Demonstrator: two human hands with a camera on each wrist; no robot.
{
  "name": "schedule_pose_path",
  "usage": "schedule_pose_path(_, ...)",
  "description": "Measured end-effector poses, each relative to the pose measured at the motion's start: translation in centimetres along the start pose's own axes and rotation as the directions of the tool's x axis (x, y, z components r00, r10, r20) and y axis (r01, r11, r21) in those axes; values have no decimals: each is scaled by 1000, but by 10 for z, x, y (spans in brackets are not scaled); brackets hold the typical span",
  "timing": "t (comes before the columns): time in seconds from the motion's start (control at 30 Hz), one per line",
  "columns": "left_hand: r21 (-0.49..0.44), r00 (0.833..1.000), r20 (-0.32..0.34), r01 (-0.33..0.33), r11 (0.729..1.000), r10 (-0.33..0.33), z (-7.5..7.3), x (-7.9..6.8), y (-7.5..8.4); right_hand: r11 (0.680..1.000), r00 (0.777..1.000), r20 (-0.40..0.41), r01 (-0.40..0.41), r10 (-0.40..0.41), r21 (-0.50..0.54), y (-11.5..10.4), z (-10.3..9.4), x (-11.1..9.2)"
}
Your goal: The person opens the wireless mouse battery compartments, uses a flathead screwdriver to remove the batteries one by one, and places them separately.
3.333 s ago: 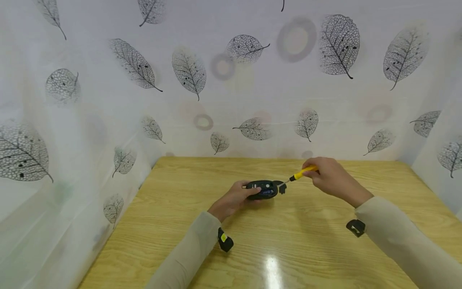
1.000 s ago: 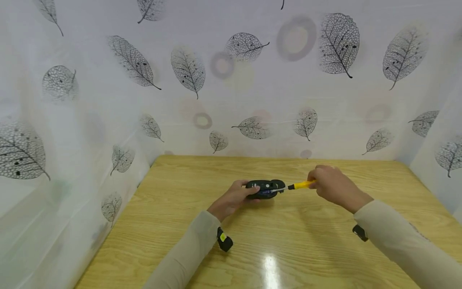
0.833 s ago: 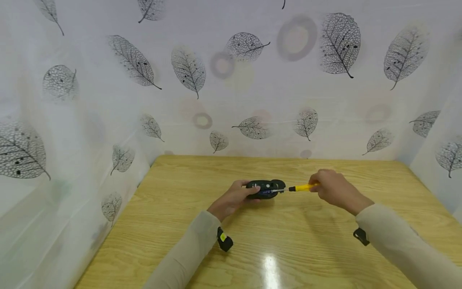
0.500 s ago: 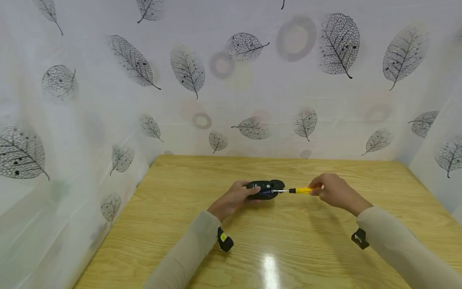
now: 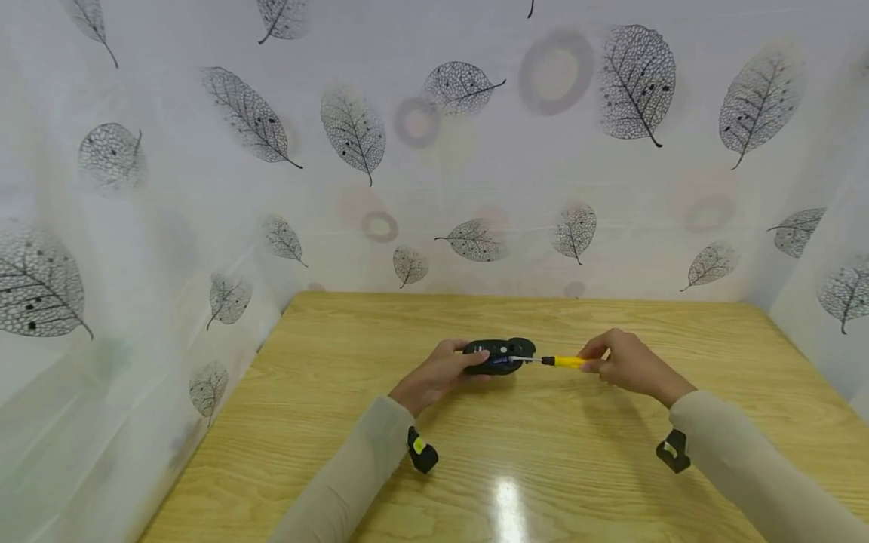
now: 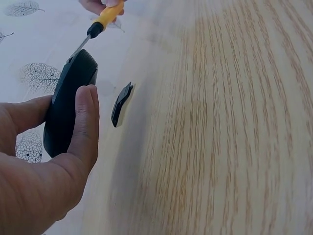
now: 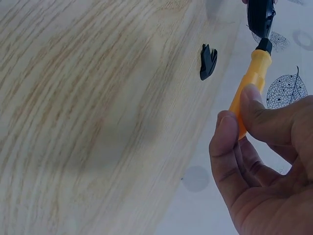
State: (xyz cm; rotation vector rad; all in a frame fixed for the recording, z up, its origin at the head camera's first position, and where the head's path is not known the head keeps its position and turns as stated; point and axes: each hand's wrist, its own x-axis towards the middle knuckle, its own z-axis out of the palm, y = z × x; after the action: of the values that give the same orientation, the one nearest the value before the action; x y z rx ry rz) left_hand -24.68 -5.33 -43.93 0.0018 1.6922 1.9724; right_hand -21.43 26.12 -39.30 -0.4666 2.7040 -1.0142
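My left hand [image 5: 440, 374] grips a black computer mouse [image 5: 490, 348] above the table, underside up, thumb across it. Its battery compartment is uncovered, and a blue battery [image 5: 501, 361] shows inside. In my right hand [image 5: 630, 363] a screwdriver [image 5: 567, 363] with a yellow handle is pinched between thumb and fingers. The screwdriver lies almost level, its metal tip at the right end of the battery compartment. From the left wrist view the mouse [image 6: 73, 98] hides that tip. A small black notched cover [image 7: 208, 62] lies on the table below the mouse.
The wood-grain table [image 5: 543, 452] stretches out on every side beneath both hands. Behind it and at both sides hangs a pale curtain [image 5: 475, 173] printed with leaves. Black wrist cameras [image 5: 422, 451] hang at both sleeves.
The screwdriver has swung from a steep slant down to nearly level, its tip moving left into the battery compartment. My right hand has lowered and shifted slightly right; the left hand stays put.
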Motion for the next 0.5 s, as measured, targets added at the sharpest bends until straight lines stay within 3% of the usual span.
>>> schedule_pose_path(0.5, -48, 999, 32, 8, 999, -6, 1, -2, 1, 990, 1000, 10, -5, 4, 142, 9, 5, 1)
